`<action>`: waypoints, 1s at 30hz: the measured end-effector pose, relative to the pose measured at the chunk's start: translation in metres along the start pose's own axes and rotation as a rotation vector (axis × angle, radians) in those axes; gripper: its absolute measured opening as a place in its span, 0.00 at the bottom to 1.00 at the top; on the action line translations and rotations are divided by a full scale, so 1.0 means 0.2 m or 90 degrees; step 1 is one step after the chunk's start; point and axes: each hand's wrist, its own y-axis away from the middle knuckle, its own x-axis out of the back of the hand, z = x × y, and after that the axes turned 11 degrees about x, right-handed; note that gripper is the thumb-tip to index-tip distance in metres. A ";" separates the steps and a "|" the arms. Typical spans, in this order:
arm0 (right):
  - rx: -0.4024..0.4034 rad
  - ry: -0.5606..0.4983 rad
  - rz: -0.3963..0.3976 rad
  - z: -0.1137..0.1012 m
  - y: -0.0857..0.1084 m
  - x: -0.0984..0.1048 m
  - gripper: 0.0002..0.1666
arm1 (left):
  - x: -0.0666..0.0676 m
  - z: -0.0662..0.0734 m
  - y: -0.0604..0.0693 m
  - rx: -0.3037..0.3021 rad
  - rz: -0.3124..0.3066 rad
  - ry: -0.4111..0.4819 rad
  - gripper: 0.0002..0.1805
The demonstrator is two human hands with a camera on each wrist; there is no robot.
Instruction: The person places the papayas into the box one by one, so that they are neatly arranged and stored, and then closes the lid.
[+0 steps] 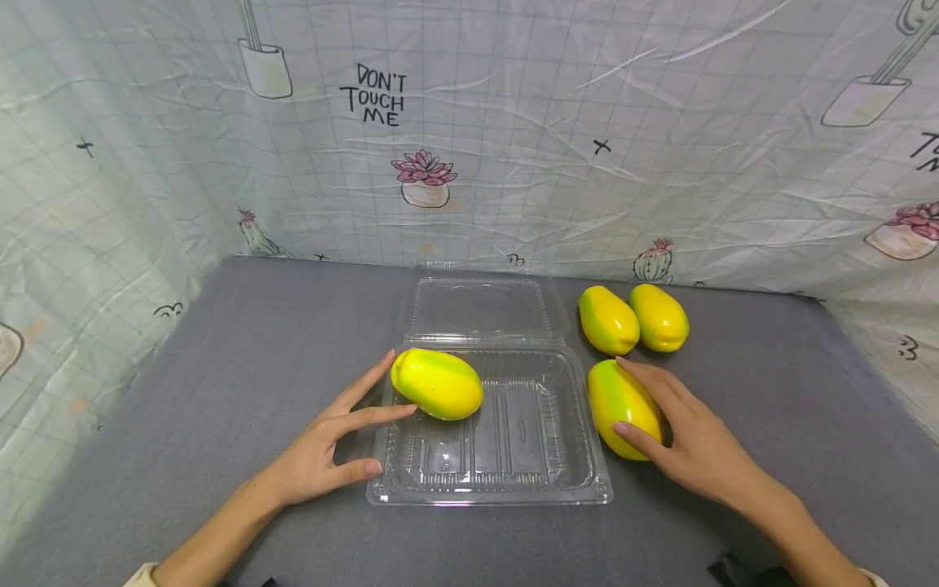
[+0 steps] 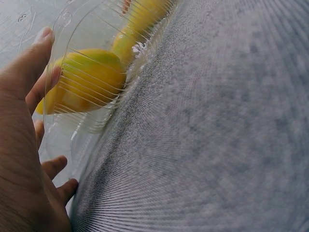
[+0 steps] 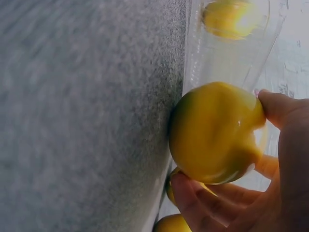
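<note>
A clear plastic box (image 1: 506,440) lies with its lid (image 1: 480,308) folded back behind it. One yellow-green mango (image 1: 438,384) rests in its left back part. My left hand (image 1: 323,448) is at the box's left side, fingers spread and nearly straight, one fingertip by that mango. My right hand (image 1: 697,436) grips a second mango (image 1: 623,408) just right of the box, thumb on the near side and fingers on the far side. In the right wrist view this mango (image 3: 215,133) sits between thumb and fingers of the right hand (image 3: 285,164).
Two more mangoes (image 1: 609,320) (image 1: 659,318) lie side by side behind the right hand, right of the lid. A grey cloth (image 1: 293,342) covers the table. A printed curtain (image 1: 513,163) stands along the back and sides. Dark objects (image 1: 741,571) show at the front edge.
</note>
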 end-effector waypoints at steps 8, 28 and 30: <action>0.007 -0.027 -0.014 0.00 0.02 0.01 0.45 | 0.00 0.00 0.00 -0.002 0.001 -0.003 0.31; 0.002 -0.009 -0.026 0.01 0.06 0.03 0.48 | 0.00 -0.01 0.00 -0.002 0.001 -0.002 0.31; 0.008 -0.007 -0.028 0.01 0.06 0.03 0.48 | 0.00 -0.01 0.00 -0.001 0.001 -0.003 0.31</action>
